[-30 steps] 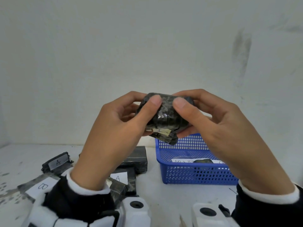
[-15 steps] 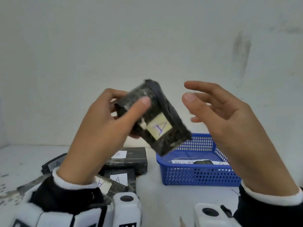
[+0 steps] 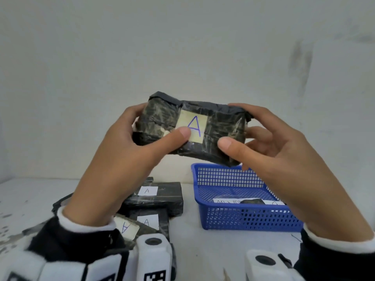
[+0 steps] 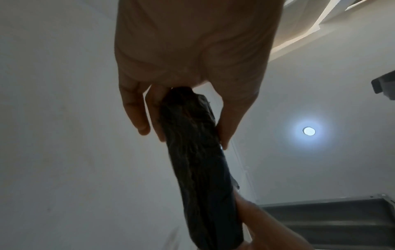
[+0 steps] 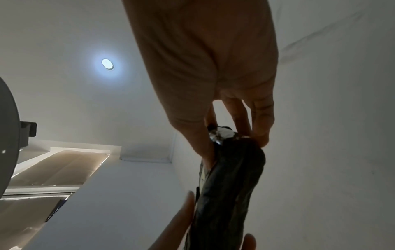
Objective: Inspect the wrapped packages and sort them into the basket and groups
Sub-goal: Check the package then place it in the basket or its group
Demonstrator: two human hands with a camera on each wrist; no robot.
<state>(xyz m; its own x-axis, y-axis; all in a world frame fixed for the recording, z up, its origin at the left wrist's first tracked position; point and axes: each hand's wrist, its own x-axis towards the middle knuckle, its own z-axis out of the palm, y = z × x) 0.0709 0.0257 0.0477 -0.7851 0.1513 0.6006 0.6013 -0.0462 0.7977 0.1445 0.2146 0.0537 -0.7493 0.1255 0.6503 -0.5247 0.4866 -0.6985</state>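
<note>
- Both the left hand (image 3: 129,151) and right hand (image 3: 269,151) grip a package (image 3: 219,126) labelled A, unsorted.
- Sorted: packages (image 3: 160,196) left, one in the basket (image 3: 239,220).

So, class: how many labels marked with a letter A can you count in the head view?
4: one on the held package, gripped by both hands; three on packages lying on the table: the rear, the front, and the tilted one. The hands may hide more.
</note>
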